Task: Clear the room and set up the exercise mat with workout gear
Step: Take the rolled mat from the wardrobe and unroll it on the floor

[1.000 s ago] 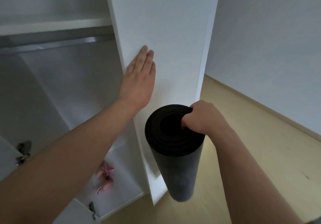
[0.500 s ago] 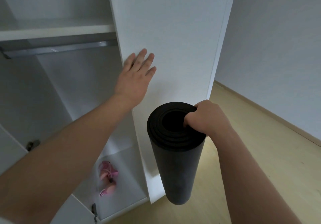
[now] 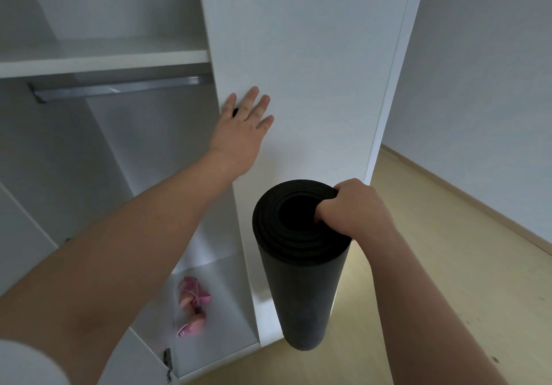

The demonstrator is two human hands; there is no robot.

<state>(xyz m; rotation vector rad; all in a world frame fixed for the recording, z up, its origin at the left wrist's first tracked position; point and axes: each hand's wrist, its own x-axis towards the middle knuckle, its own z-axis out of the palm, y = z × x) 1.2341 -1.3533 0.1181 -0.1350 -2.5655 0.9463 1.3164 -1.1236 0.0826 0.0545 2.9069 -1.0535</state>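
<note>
A rolled black exercise mat [image 3: 301,289] hangs upright in front of me, above the wooden floor. My right hand [image 3: 355,208] grips its top rim, fingers hooked into the hollow core. My left hand [image 3: 242,134] lies flat with spread fingers against the white wardrobe door [image 3: 313,71], near the door's left edge. A small dark knob shows just beside my left fingers.
The white wardrobe stands open on the left with a shelf [image 3: 104,56] and a metal hanging rail [image 3: 119,87]. A pink object [image 3: 192,307] lies on the wardrobe's bottom. Light wooden floor [image 3: 448,250] stretches to the right, bounded by a grey wall [image 3: 493,86].
My left hand has shifted slightly along the door and its fingers have spread. The door now stands more face-on to me. The mat stays in my right hand.
</note>
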